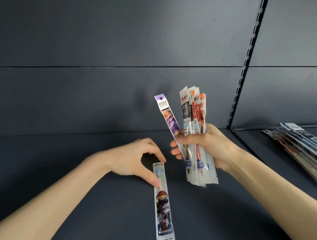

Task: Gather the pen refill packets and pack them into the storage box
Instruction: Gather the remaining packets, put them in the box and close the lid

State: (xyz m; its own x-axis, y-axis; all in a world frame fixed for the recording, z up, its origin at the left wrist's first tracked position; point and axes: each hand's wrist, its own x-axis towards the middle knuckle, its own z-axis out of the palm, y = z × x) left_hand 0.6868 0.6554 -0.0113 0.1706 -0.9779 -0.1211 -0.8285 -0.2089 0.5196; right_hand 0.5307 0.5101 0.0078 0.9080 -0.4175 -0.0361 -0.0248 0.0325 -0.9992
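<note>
Gathering packets from the shelf (85, 217)
Right hand (206, 146) clenches a bunch of packets (193, 119); left hand (136, 158) fingers (156, 181), half-open, touch a single packet (162, 204).

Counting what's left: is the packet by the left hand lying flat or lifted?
Flat: the packet lies along the shelf, left hand fingertips touching it.

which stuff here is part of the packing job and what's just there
Job:
- bundle of refill packets held upright in right hand
- single packet on the shelf, left hand touching its top end
- packet pile at right

Just there:
- slotted shelf upright
</note>
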